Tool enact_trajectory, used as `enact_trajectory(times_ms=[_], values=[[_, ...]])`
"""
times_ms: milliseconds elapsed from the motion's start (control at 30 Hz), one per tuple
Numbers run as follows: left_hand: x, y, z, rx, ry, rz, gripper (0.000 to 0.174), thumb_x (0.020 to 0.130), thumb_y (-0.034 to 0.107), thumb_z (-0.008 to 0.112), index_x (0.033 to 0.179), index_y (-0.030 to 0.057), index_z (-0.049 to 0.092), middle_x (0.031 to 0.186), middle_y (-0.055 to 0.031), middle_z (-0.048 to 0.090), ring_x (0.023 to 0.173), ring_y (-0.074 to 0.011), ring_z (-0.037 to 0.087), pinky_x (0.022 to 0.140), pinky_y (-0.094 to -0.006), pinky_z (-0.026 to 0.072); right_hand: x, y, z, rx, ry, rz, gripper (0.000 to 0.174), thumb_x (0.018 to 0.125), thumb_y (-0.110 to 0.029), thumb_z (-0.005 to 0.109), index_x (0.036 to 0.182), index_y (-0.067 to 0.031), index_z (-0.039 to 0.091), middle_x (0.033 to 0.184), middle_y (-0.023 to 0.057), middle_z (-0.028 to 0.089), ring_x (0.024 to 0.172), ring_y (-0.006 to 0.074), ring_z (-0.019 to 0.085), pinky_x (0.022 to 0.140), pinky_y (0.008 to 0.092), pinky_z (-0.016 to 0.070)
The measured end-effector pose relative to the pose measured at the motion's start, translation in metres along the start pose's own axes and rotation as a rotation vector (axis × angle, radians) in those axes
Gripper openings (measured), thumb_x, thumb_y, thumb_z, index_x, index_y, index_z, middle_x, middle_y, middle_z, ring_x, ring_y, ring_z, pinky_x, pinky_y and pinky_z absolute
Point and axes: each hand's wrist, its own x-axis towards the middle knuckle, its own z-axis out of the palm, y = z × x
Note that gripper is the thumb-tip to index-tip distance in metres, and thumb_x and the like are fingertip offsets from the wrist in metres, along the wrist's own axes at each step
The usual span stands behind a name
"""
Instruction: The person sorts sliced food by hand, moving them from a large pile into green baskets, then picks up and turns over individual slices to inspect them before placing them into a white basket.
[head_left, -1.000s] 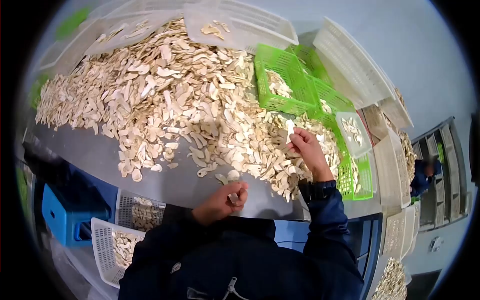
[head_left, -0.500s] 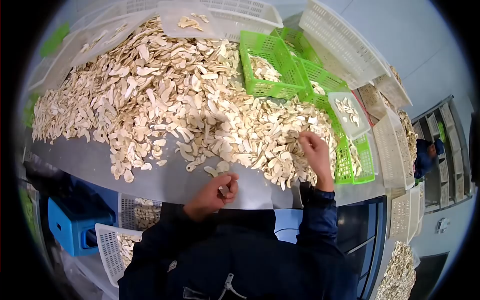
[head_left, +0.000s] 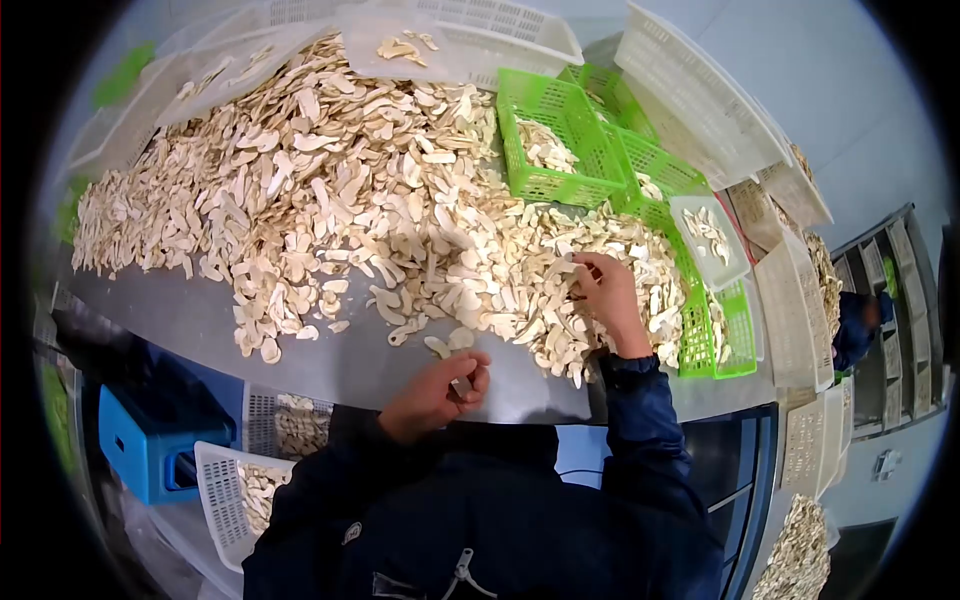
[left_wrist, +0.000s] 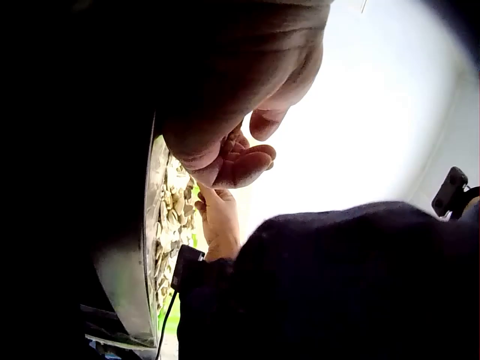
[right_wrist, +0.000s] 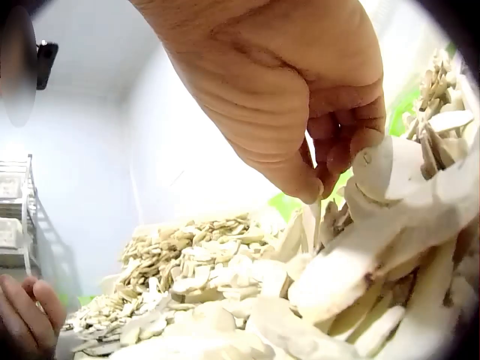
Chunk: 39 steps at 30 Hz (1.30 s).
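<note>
While your right hand [head_left: 612, 300] reaches into the heap of pale slices [head_left: 400, 200], its thumb and fingertips appear to pinch one thin slice [right_wrist: 310, 225] at the surface, so the step in hand looks like picking over the heap. Your left hand [head_left: 438, 395] hovers by the near edge of the table [head_left: 350, 370], fingers loosely curled, nothing visible in it. The next move seems to call for lifting that thin slice cleanly, without dragging its neighbours. Right of your right hand are a clear tray [head_left: 725, 275] and a near green basket [head_left: 740, 340], both holding slices; beyond that hand, a far green basket [head_left: 570, 188] holds more. Below and left of your left hand, a white crate [head_left: 222, 490] also contains slices.
</note>
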Motion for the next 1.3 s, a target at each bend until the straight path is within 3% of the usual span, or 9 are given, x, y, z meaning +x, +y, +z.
enact_trajectory(times_ms=[67,100,233,533,767,867,967,1067,1300], values=[[0.001,-0.001,0.001,0.012,0.014,0.002,0.023,0.099,0.020,0.041,0.113,0.0073,0.055,0.075,-0.0049,0.046,0.067,-0.0141,0.041,0.061,-0.0266,0.0359,-0.008,-0.018,-0.010,0.233,-0.035,0.212,0.018,0.089,-0.014,0.064,0.102,-0.0009,0.069,0.076,0.0081,0.066,0.063,0.0122,0.060,0.060,0.0275,0.0490],[0.001,0.000,0.002,0.010,0.015,-0.002,0.023,0.099,0.020,0.041,0.113,0.0074,0.055,0.075,-0.0048,0.046,0.067,-0.0140,0.041,0.061,-0.0265,0.0358,-0.009,-0.012,-0.006,0.193,0.006,0.149,0.017,0.091,-0.013,0.064,0.101,0.0004,0.069,0.070,0.0006,0.062,0.061,0.0040,0.052,0.055,0.0205,0.0422],[0.001,-0.001,0.002,0.004,0.006,-0.008,0.024,0.099,0.020,0.041,0.113,0.0076,0.055,0.076,-0.0044,0.046,0.067,-0.0136,0.041,0.060,-0.0263,0.0355,-0.024,-0.006,-0.006,0.374,-0.019,0.220,0.016,0.092,-0.010,0.063,0.101,0.0025,0.067,0.072,-0.0064,0.057,0.063,0.0002,0.045,0.054,0.0172,0.0356],[0.002,-0.004,-0.005,-0.034,-0.018,-0.006,0.022,0.100,0.021,0.045,0.113,0.0065,0.055,0.080,-0.0056,0.049,0.068,-0.0133,0.042,0.059,-0.0257,0.0352,-0.047,-0.019,0.000,0.608,0.004,0.150,0.015,0.092,0.003,0.057,0.104,-0.0009,0.066,0.086,-0.0052,0.059,0.069,-0.0003,0.046,0.060,0.0160,0.0373],[0.002,-0.005,-0.008,-0.032,0.014,-0.016,0.028,0.100,0.022,0.047,0.121,0.0064,0.053,0.088,-0.0066,0.052,0.071,-0.0131,0.045,0.060,-0.0251,0.0371,-0.062,-0.024,0.017,0.717,0.050,0.075,0.019,0.092,0.006,0.051,0.102,-0.0004,0.066,0.104,0.0031,0.065,0.082,0.0077,0.057,0.072,0.0201,0.0470],[0.005,0.000,0.022,0.022,0.302,-0.042,0.030,0.100,0.026,0.046,0.123,0.0076,0.051,0.087,-0.0053,0.053,0.066,-0.0111,0.043,0.053,-0.0243,0.0357,-0.079,-0.040,0.026,0.811,-0.127,0.130,0.017,0.093,0.003,0.053,0.103,-0.0015,0.066,0.105,0.0017,0.065,0.085,0.0069,0.057,0.076,0.0206,0.0462],[0.001,0.005,0.033,0.078,0.256,-0.059,0.034,0.100,0.027,0.046,0.128,0.0085,0.048,0.087,-0.0044,0.052,0.063,-0.0087,0.041,0.051,-0.0219,0.0345,-0.096,-0.066,0.033,0.546,-0.307,-0.093,0.017,0.089,-0.002,0.059,0.104,-0.0033,0.067,0.096,0.0081,0.067,0.082,0.0158,0.062,0.071,0.0275,0.0497],[-0.002,-0.004,-0.003,0.128,0.067,-0.065,0.034,0.100,0.025,0.047,0.131,0.0095,0.046,0.088,-0.0038,0.052,0.061,-0.0074,0.040,0.050,-0.0195,0.0325,-0.099,-0.061,0.033,0.423,-0.140,-0.040,0.014,0.088,-0.003,0.060,0.100,-0.0023,0.068,0.094,0.0108,0.068,0.079,0.0201,0.064,0.070,0.0295,0.0508],[-0.002,0.002,0.004,0.013,0.094,-0.115,0.035,0.098,0.012,0.047,0.133,0.0092,0.046,0.088,-0.0057,0.055,0.062,-0.0086,0.041,0.050,-0.0201,0.0339,-0.091,-0.013,-0.009,-0.056,0.228,0.158,0.014,0.085,-0.005,0.064,0.098,-0.0028,0.068,0.083,0.0140,0.064,0.066,0.0243,0.063,0.062,0.0334,0.0496]])
